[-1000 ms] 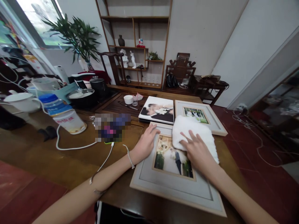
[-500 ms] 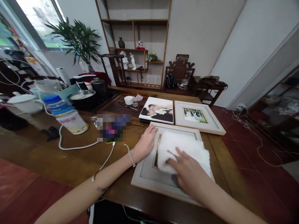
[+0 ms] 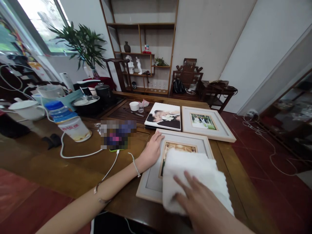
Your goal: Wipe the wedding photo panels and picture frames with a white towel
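Observation:
A pale framed photo point(image 3: 153, 182) lies flat at the near edge of the wooden table point(image 3: 60, 165). My left hand point(image 3: 150, 151) rests flat on the frame's upper left corner, fingers stretched out, holding nothing. A folded white cloth point(image 3: 195, 175) covers the lower right of the frame. My right hand point(image 3: 195, 200) presses down on the cloth with fingers spread, close to the near table edge.
Behind lie a second framed photo point(image 3: 208, 123) and a photo print point(image 3: 164, 116). A white cable point(image 3: 80, 152), a blue-capped bottle point(image 3: 68, 121), pots and a tea tray crowd the left. Shelves and dark chairs stand at the back; red floor lies to the right.
My right hand has slid the white cloth from the frame's upper right down across the picture toward me. My left hand has stayed on the frame's corner.

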Demonstrator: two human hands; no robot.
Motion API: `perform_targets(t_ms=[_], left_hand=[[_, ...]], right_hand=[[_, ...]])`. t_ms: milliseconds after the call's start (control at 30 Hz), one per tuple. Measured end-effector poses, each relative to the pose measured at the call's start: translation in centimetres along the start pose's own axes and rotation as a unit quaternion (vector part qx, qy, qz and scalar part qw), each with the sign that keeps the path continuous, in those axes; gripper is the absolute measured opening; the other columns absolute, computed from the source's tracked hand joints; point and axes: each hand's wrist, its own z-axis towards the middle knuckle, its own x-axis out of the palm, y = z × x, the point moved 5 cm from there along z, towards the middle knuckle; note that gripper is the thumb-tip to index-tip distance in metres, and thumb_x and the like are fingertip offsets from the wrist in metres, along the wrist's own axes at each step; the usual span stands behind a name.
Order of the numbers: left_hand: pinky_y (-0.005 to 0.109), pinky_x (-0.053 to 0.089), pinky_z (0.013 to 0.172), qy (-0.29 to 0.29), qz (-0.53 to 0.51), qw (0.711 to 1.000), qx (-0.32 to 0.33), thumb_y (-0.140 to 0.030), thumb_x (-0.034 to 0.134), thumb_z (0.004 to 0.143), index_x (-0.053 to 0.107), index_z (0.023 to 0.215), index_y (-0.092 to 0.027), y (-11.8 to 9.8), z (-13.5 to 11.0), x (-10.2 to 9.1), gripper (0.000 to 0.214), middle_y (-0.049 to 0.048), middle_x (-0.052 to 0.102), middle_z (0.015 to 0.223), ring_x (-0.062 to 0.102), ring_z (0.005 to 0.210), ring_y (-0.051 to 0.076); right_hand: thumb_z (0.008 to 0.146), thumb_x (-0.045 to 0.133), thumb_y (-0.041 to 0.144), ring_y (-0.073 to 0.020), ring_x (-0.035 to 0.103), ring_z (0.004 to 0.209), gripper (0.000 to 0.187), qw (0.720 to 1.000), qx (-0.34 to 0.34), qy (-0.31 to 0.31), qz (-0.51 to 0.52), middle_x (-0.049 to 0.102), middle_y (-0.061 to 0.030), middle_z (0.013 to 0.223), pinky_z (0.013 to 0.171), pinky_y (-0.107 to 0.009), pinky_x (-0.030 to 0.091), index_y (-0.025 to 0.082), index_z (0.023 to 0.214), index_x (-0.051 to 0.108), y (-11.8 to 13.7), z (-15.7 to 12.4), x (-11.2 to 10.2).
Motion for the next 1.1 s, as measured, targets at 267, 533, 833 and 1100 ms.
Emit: perform_targets(t_ms=[267,533,833,1100], left_hand=[[0.051,0.03,0.117,0.025,0.013,1.0,0.007,0.005,0.035,0.081,0.051,0.128,-0.014,0.0,0.3,-0.1,0.054,0.0161,0.044,0.145,0.033,0.143,0.026],[0.051,0.03,0.117,0.034,0.008,0.999,0.008,0.006,0.035,0.078,0.046,0.134,-0.012,-0.2,0.3,-0.2,0.059,0.0178,0.043,0.145,0.031,0.143,0.027],[0.049,0.029,0.118,0.026,0.008,1.0,-0.006,0.003,0.033,0.082,0.044,0.136,-0.013,-0.4,0.2,-0.4,0.057,0.017,0.041,0.147,0.031,0.143,0.025],[0.048,0.031,0.118,0.027,0.025,0.999,0.003,0.002,0.035,0.084,0.049,0.13,-0.01,-0.5,0.3,-0.5,0.05,0.0189,0.042,0.146,0.034,0.142,0.027]], right_hand=[[0.068,0.056,0.0,-0.038,0.036,0.137,0.051,0.997,-0.009,0.021,0.076,0.046,-0.0064,0.147,0.107,-0.057,0.041,0.022,0.113,0.067,-1.9,1.4,-1.2],[0.073,0.043,-0.011,-0.041,0.017,0.143,0.05,0.979,0.108,-0.152,-0.078,0.039,-0.0112,0.151,0.112,-0.067,0.023,0.013,0.109,0.067,-9.4,3.8,-2.6],[0.07,0.066,0.009,-0.0484,0.045,0.127,0.038,1.0,0.02,0.004,-0.001,0.048,-0.0093,0.144,0.095,-0.065,0.047,0.023,0.105,0.07,-2.0,1.7,0.0],[0.074,0.05,-0.001,-0.0256,0.054,0.125,0.045,0.99,-0.004,-0.123,0.063,0.056,-0.0024,0.139,0.097,-0.039,0.052,0.027,0.103,0.068,-3.4,-0.4,-5.9]])
